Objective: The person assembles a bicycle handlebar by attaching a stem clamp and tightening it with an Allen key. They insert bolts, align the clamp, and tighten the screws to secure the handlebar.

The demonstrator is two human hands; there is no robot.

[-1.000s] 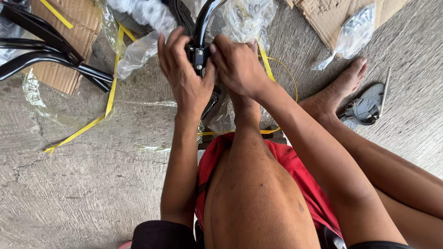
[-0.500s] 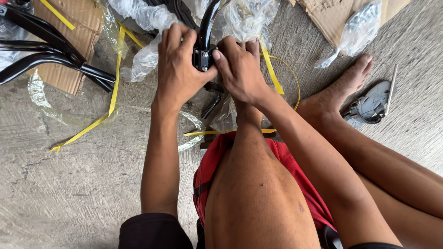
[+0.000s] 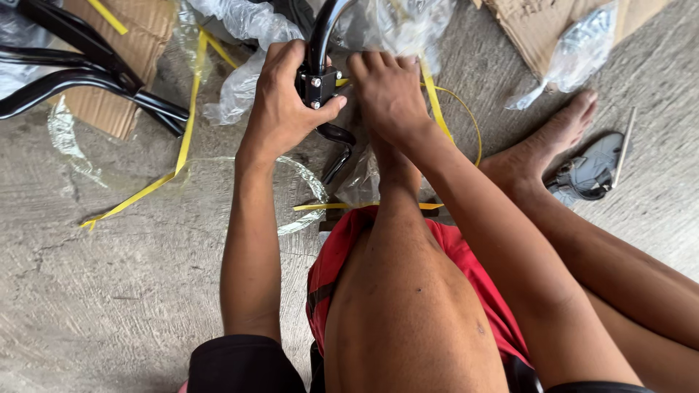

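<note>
Head view, looking down at a person seated on a rough grey concrete floor [image 3: 109,291]. Both hands work at the upper centre of the frame on a small black metal clamp block with silver bolt heads [image 3: 317,84], which sits on a curved black metal tube [image 3: 325,25] rising out of the top edge. The left hand [image 3: 280,109] is wrapped around the block, thumb pressed against its lower right side, fingers closed over the tube behind it. The right hand [image 3: 387,94] is curled with its fingertips at the block's right face; whether it pinches a fastener or a tool cannot be told, since the fingers hide the contact.

State of work, as judged from the frame: the block already sits on the tube with at least two bolts in place, so fitting appears under way rather than begun. How tight the bolts are cannot be seen. More black tubular frame pieces [image 3: 73,65] lie unattached at the upper left on flattened brown cardboard [image 3: 95,109], which suggests assembly remains.

Around the hands: crumpled clear plastic wrapping [image 3: 247,29], loose yellow plastic strapping [image 3: 182,138], and a sealed clear plastic bag of small parts [image 3: 575,58] at the upper right. A grey sandal [image 3: 593,171] lies beside the bare foot [image 3: 553,142] at the right.
</note>
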